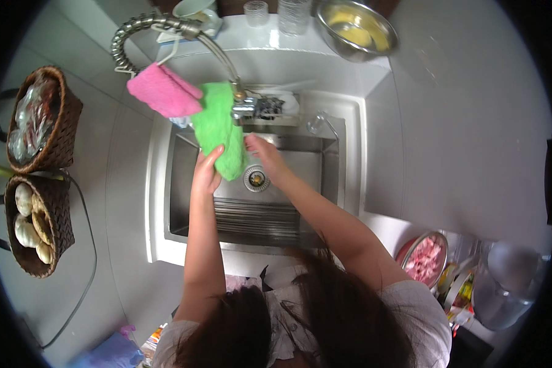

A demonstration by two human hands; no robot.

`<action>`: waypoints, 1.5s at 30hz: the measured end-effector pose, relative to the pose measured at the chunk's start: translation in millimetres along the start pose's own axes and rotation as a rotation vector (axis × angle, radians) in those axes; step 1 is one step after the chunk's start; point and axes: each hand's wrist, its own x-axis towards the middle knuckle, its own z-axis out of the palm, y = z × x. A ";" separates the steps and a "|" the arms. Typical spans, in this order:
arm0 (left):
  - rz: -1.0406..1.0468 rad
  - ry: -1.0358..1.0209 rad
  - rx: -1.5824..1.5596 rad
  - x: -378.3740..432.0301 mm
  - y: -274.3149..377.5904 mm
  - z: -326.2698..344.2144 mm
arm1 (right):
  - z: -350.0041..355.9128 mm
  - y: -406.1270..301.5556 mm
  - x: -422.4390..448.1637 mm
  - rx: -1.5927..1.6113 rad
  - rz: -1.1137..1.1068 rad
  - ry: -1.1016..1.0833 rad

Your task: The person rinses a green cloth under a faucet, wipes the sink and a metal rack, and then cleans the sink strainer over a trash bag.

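Note:
A green cloth [218,124] hangs beside the faucet [244,106], over the stainless steel sink [303,170]. My left hand [208,170] grips its lower left side, the thumb lying over the fabric. My right hand [263,149] is just right of the cloth, above the drain strainer [256,178], with fingers partly bent; whether it touches the cloth I cannot tell. A pink cloth [165,90] hangs from a white hanger [170,53] at the coiled faucet hose [119,41], touching the green one.
Wicker baskets hang on the left wall, one with garlic bulbs [24,200]. Behind the sink stand glasses [294,18] and a steel bowl [356,30] with yellow contents. At the lower right are a bowl of cut raw meat [425,260] and a clear jug [501,294]. A slatted rack [257,218] crosses the sink's near part.

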 end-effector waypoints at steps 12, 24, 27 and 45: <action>0.012 0.202 0.209 -177.1 -59.7 20.4 | -27.7 -8.1 -192.1 0.317 0.144 0.051; 0.452 -0.687 0.808 -237.9 -54.2 106.8 | -60.6 -42.7 -373.2 -0.244 -0.212 0.194; 0.170 -0.730 0.542 -269.1 -72.1 112.7 | -62.2 -36.7 -436.3 -0.589 -0.208 0.297; -0.759 -0.942 0.948 -389.1 -230.6 125.1 | -60.9 42.5 -676.0 0.497 -0.145 1.574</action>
